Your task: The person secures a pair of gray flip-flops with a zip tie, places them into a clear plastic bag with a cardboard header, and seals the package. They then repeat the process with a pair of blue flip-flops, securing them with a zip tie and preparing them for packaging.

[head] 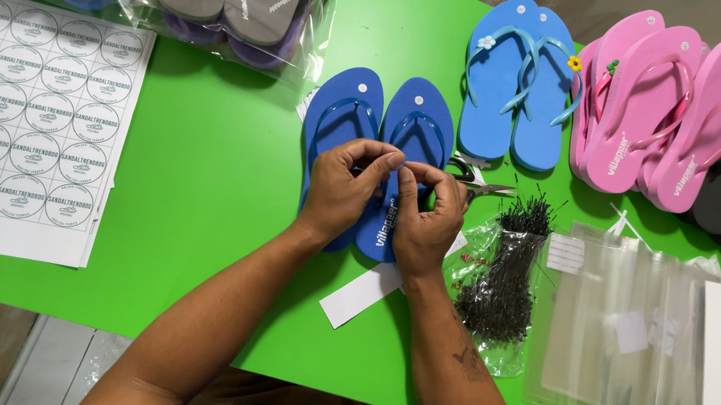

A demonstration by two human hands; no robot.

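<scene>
Both hands (385, 199) together, fingertips pinched

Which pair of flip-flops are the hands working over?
The dark blue pair at the table's middle, under both hands. The light blue, pink and black pairs lie untouched to the right.

Sticker sheet (20, 123) left of sandal pair (375, 152) – pins (507, 272), bags (621, 337) right

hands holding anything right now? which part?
Both hands, left hand and right hand, pinch something small between their fingertips over the dark blue flip-flops, near the right sandal's strap. Too small and hidden to identify.
</scene>
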